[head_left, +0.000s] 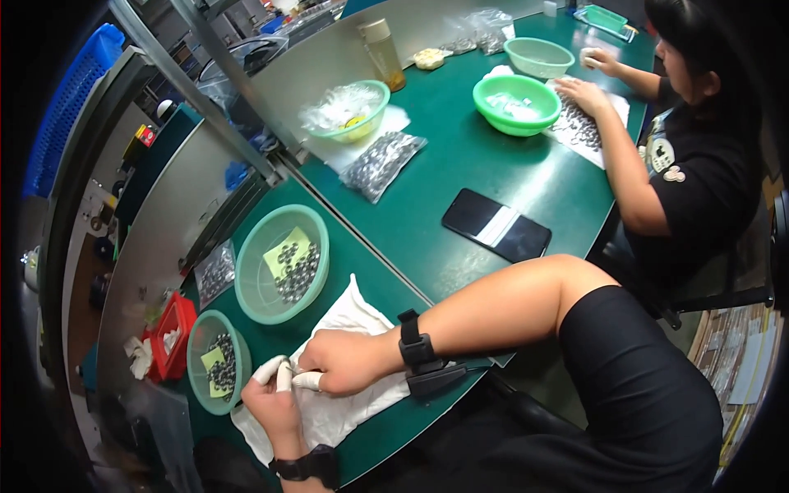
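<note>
Over a white cloth (362, 411) on the green table, my left hand (273, 403) and my right hand (345, 361) meet fingertip to fingertip. White finger covers sit on several of my fingers. Both hands are closed in a pinch around something small and dark; its kind is too small and hidden to tell. Just left of my hands stands a small green bowl (195, 361) with small round metal parts and a yellow paper slip. Beyond it, a larger green bowl (242, 283) holds more such parts (297, 283) and another yellow slip.
A red box (174, 337) and a bag of parts (215, 271) lie at the left edge. A black phone (496, 225), a bag of parts (383, 164) and a bottle (382, 56) are farther off. At the right, a co-worker (699, 148) handles parts beside a green bowl (515, 125).
</note>
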Motion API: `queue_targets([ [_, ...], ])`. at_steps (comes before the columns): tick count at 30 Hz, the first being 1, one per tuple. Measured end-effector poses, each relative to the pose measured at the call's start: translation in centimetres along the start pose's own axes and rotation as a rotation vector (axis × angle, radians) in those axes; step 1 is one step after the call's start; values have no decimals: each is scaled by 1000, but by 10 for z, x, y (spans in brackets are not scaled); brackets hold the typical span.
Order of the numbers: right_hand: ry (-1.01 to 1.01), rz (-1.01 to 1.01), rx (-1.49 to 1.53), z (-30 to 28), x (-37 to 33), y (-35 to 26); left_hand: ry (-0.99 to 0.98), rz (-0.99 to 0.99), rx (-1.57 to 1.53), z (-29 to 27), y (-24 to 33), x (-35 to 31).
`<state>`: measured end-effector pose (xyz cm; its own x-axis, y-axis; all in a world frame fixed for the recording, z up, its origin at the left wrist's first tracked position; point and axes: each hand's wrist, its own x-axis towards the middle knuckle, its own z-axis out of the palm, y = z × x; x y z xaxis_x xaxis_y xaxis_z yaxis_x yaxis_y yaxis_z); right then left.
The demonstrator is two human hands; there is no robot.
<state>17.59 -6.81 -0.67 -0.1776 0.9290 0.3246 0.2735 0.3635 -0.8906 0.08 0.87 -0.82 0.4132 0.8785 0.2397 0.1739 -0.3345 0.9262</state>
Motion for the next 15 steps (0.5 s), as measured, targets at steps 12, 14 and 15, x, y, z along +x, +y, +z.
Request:
queue_targets([
  [12, -7, -12, 8, 0, 1, -2, -33, 48, 39, 9, 80, 68],
  [14, -23, -16, 27, -1, 2, -3, -34, 58, 102, 5, 85, 80],
  [15, -32, -5, 12, -2, 2, -3, -45, 65, 160, 0, 86, 85],
])
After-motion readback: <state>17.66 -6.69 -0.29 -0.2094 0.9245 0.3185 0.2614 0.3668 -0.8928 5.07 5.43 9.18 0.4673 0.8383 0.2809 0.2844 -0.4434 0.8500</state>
